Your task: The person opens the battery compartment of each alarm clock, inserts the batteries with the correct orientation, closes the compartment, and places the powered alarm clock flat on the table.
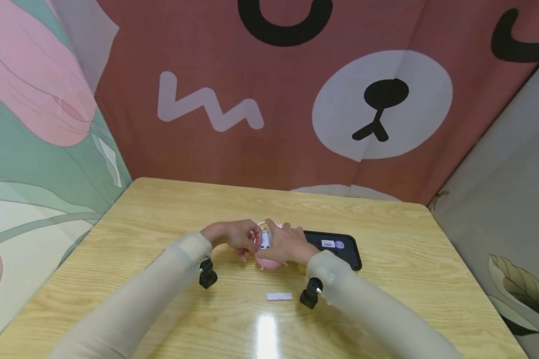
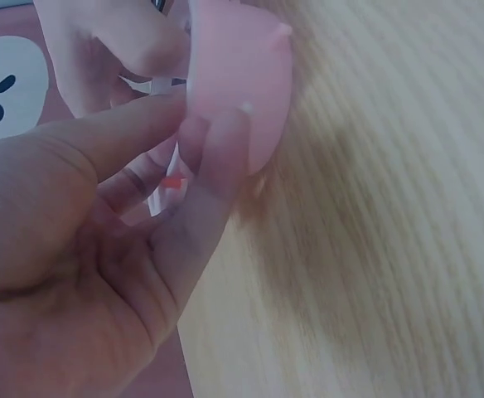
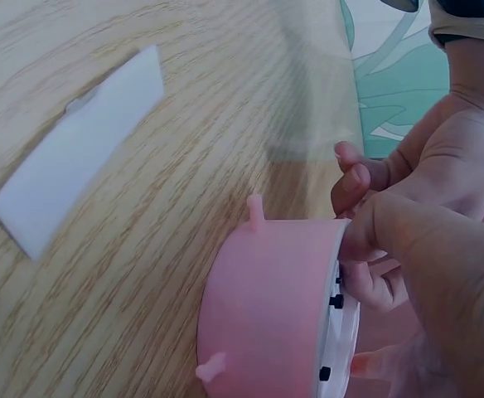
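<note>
A round pink object (image 1: 269, 263) with small pink pegs and a white face stands on the wooden table between both hands. My left hand (image 1: 242, 236) pinches its rim with thumb and fingers; in the left wrist view the left fingers (image 2: 217, 137) lie on the pink shell (image 2: 242, 75). From the other side my right hand (image 1: 289, 243) holds it, thumb at the rim in the right wrist view. Black knobs show on the white face (image 3: 333, 356). Fingers hide much of the face.
A white flat cover (image 1: 279, 296) lies on the table (image 1: 197, 309) nearer the body. Behind the right wrist is a black tray-like object (image 1: 350, 249) with stickers. Something small and yellow (image 1: 301, 269) shows under the right wrist. A patterned curtain hangs behind the table.
</note>
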`<state>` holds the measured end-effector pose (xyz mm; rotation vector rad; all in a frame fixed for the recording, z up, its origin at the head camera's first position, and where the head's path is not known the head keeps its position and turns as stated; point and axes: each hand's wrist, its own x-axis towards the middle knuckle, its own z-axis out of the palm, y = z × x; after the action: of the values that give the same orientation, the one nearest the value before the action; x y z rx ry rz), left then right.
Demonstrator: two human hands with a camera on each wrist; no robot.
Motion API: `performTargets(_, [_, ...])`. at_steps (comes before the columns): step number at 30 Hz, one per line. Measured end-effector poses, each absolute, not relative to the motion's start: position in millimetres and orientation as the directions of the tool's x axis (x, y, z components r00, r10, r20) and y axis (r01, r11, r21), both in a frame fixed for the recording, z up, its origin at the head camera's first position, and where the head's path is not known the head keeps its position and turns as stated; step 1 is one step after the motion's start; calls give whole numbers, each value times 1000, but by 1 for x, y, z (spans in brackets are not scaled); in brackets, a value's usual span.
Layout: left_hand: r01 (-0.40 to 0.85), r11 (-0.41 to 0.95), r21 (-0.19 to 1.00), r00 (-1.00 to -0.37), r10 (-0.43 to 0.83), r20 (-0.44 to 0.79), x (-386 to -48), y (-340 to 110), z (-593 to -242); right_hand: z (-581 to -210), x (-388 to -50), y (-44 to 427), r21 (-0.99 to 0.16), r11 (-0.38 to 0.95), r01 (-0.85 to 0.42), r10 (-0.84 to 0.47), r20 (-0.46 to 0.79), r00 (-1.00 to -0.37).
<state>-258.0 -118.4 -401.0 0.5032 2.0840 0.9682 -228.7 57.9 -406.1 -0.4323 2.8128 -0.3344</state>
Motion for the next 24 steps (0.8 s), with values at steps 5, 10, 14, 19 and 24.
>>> performTargets(5, [37,621,783,-634,620,-462,-257,-119,-402,-407,-230,60,-288,923,-254,-328,-249,-911])
performTargets(10, [38,613,789,-630,628,-457,-257,-121,-401,-407,-231,62,-317,916,-248,-336,-265,-904])
performTargets(14, [45,613,789,-625,633,-457,-256,-120,-400,-405,-231,63,-335,913,-233,-332,-280,-901])
performTargets(19, [39,602,797,-633,632,-447,-255,-119,-402,-406,-231,64,-350,915,-202,-314,-299,-901])
performTargets(24, [32,586,809,-641,633,-433,-254,-119,-407,-406,-232,65,-357,912,-204,-317,-293,-902])
